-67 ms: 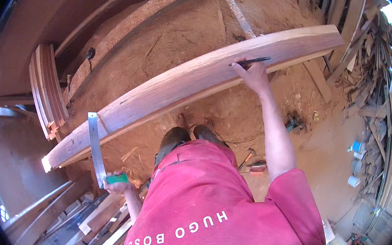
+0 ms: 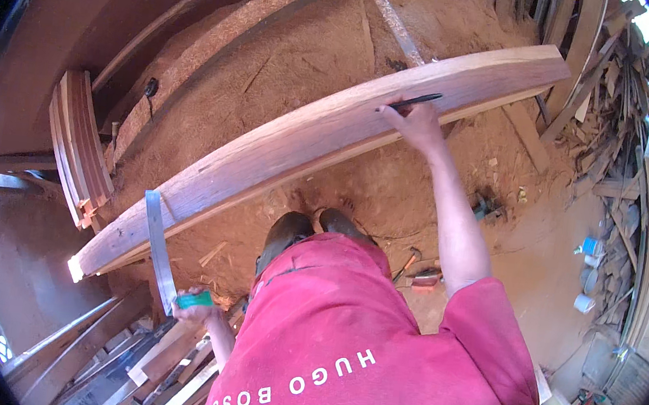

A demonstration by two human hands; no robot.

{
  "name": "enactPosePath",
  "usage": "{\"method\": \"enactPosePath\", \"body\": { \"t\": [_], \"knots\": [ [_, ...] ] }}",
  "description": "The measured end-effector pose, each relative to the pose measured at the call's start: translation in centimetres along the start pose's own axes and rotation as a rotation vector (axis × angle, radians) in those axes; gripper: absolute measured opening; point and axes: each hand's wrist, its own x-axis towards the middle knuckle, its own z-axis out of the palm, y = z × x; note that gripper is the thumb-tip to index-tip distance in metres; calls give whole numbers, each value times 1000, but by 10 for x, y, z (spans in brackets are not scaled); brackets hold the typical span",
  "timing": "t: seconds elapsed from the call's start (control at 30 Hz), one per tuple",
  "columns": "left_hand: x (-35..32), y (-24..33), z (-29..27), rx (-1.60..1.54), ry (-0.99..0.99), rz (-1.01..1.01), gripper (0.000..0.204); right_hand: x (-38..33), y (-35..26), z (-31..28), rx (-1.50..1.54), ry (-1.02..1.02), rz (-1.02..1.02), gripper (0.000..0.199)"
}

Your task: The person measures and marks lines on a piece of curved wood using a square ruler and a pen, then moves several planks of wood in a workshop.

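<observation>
Shows pinkish-red shirt (image 2: 383, 323) at five o'clock, green square handle (image 2: 196, 299) toward eight, black pen (image 2: 418, 99) at one, grain-streaked brown beam (image 2: 316, 134) at twelve.

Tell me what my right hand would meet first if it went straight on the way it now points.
Your right hand, holding a dark pen, would likely meet the long wooden beam first. It may be touching it now; depth is unclear from this view.

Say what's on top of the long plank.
Over the plank: right grip with black pen; near its left end, the tip of a try square. Contact unclear; wood beneath them is covered.
</observation>
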Motion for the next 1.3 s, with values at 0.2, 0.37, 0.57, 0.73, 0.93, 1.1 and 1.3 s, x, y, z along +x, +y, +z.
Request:
{"method": "enactPosePath", "body": {
  "t": [0.2, 0.37, 0.57, 0.73, 0.93, 1.1, 1.3],
  "knots": [
    [14, -1, -78, 17, 405, 36, 46, 4, -7, 12, -32, 9, -161, 24],
    [16, -7, -78, 39, 485, 38, 48, 8, 2, -8, -44, 74, -175, 19],
    [29, -15, -115, 54, 568, 41, 50, -10, -4, -6, 159, 292, -77, 12],
    [57, -35, -161, 97, 660, 50, 51, -38, -35, 76, 358, 50, 30, 13],
    [7, -78, -209, 379, 561, -212, 56, -70, -129, 243, 185, -583, -255, 20],
    [-5, -122, -276, 462, 592, -344, 57, -48, -160, 329, 153, -577, -340, 14],
    [1, -177, -413, 593, 558, -445, 58, 2, -136, 264, 188, -84, -104, 11]
  ]
}}
